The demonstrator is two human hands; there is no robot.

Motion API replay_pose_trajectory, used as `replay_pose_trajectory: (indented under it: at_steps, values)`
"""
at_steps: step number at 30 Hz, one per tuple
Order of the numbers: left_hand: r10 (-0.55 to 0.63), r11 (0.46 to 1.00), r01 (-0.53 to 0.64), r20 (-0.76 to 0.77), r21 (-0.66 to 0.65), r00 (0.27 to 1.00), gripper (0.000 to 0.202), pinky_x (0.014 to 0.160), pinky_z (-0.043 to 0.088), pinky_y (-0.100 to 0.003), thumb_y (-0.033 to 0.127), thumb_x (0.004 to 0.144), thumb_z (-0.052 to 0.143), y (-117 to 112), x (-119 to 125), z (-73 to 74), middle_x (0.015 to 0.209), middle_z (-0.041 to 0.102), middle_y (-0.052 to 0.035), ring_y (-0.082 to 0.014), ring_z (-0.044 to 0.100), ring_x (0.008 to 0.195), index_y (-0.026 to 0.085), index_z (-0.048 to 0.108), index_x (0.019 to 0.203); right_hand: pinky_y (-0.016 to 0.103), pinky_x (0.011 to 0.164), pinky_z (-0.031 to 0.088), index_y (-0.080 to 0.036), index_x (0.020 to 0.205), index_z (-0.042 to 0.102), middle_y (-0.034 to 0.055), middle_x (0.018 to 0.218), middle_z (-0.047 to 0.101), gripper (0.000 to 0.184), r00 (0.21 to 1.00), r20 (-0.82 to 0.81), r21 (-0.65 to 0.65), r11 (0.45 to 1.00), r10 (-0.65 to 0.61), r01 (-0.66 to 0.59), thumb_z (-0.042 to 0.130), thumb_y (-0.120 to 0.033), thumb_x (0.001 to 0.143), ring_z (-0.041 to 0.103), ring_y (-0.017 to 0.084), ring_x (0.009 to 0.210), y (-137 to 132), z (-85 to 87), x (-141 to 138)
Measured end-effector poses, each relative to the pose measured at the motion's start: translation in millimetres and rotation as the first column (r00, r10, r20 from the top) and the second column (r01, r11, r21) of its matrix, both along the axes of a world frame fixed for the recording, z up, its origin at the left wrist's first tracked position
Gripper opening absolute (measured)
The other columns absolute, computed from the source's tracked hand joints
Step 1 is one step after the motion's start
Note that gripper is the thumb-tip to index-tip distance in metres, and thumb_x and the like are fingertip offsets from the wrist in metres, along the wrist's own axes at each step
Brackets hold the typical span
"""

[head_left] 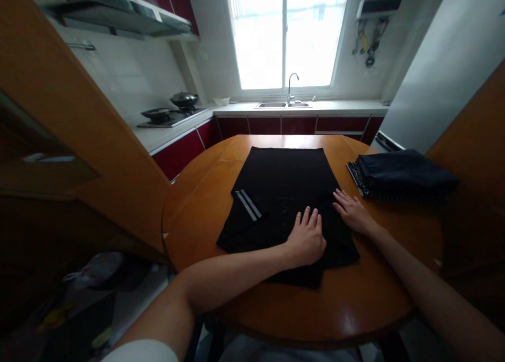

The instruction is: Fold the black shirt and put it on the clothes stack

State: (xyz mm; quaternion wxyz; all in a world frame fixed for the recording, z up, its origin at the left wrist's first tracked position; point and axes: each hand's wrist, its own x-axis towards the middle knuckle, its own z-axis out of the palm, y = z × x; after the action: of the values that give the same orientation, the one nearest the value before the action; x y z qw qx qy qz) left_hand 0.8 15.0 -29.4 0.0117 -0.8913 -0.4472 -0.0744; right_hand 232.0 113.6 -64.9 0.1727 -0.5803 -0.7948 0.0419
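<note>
Pressing flat on a black garment [284,193], the left hand [305,241] lies palm down with fingers [311,217] straight and together, gripping nothing. Just beside it, the right hand [353,212] rests the same way, fingers spread, on the garment's right edge. Left of the left fingertips, two grey stripes [248,205] mark a folded sleeve. Beyond the right fingertips sits a folded dark stack [402,180] on the round wooden table [355,309]. No writing is readable.
</note>
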Motion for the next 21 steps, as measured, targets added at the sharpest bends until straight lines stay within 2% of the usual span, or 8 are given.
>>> replay_pose_trajectory:
  at_steps: [6,10,13,17,19,21]
  values:
    - [-0.008,1.0,0.008,0.0,-0.008,1.0,0.067,0.12,0.022,-0.054,0.037,0.097,0.034,-2,0,2.6,0.163,0.025,-0.0217,-0.0387,0.015,0.152,-0.001,0.034,0.152,0.055,0.119,0.028,-0.006,0.147,0.048,0.0185,0.156,0.042,0.06,0.988,-0.034,0.002,0.989,-0.15,0.15,0.027,-0.04,0.102,0.034,0.031,0.148,5,-4.2,6]
    - [-0.007,1.0,0.007,0.012,-0.016,1.0,0.067,0.12,0.022,-0.054,0.038,0.097,0.034,-1,-1,2.9,0.163,0.025,-0.0214,-0.0389,0.015,0.153,-0.001,0.034,0.152,0.047,0.12,0.031,-0.004,0.142,0.054,0.02,0.148,0.051,0.06,0.958,-0.224,0.042,0.98,-0.178,0.192,0.027,-0.039,0.102,0.043,0.028,0.143,3,5.2,8]
    - [-0.014,1.0,0.014,0.007,-0.015,1.0,0.067,0.12,0.022,-0.054,0.038,0.097,0.035,-1,-1,3.1,0.164,0.025,-0.0212,-0.0387,0.014,0.153,0.0,0.034,0.152,0.043,0.121,0.032,-0.01,0.144,0.054,0.0159,0.149,0.052,0.058,0.938,-0.337,0.1,0.987,-0.082,0.122,0.029,-0.042,0.102,0.043,0.025,0.143,0,10.4,6]
    - [-0.01,1.0,0.01,0.003,-0.018,1.0,0.067,0.12,0.022,-0.055,0.038,0.097,0.035,0,-1,2.2,0.163,0.025,-0.0213,-0.0382,0.013,0.153,0.001,0.035,0.152,0.05,0.122,0.028,-0.016,0.147,0.051,0.0121,0.156,0.043,0.056,0.965,-0.248,0.07,0.995,0.083,-0.068,0.038,-0.043,0.1,0.036,0.026,0.147,-2,8.7,-2]
    - [-0.009,1.0,0.009,0.006,-0.019,1.0,0.067,0.119,0.022,-0.056,0.038,0.097,0.036,1,-1,1.5,0.164,0.025,-0.0211,-0.0385,0.014,0.153,0.001,0.035,0.153,0.052,0.121,0.028,-0.015,0.145,0.053,0.013,0.155,0.045,0.055,0.974,-0.211,0.041,0.996,0.087,-0.08,0.04,-0.041,0.099,0.036,0.027,0.147,-2,7.5,-5]
    - [-0.008,1.0,0.008,0.001,-0.003,1.0,0.067,0.119,0.022,-0.057,0.038,0.097,0.037,2,-1,1.4,0.163,0.026,-0.0218,-0.0395,0.015,0.152,0.0,0.035,0.152,0.049,0.121,0.029,-0.013,0.143,0.055,0.0145,0.152,0.048,0.054,0.966,-0.255,0.055,0.998,0.034,-0.02,0.036,-0.039,0.1,0.039,0.026,0.145,-1,8.4,-6]
